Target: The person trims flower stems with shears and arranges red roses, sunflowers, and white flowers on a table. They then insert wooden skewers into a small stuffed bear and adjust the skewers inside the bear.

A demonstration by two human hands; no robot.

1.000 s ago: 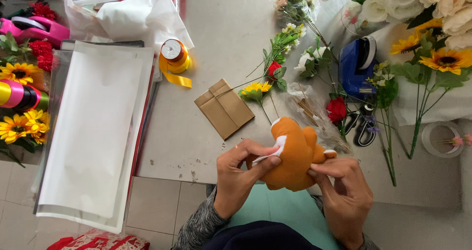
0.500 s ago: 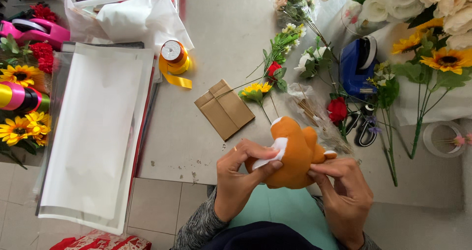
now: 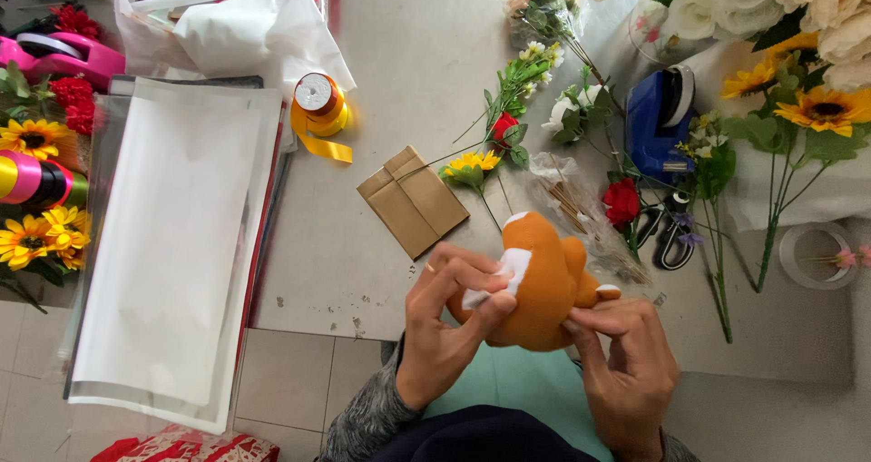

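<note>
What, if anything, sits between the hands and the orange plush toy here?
Nothing visible does. The left hand already grips the orange plush toy at its white patch, and the right hand pinches its lower edge. The brown paper envelope lies apart on the table.

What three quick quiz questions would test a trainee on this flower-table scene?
1. True or false: both hands grip the orange plush toy.
2. Which lies nearest the toy? A) brown paper packet B) yellow ribbon spool C) pink tape dispenser
3. What colour is the tape dispenser by the scissors?

Key:
1. True: left hand and right hand both hold it.
2. A
3. Blue
</note>
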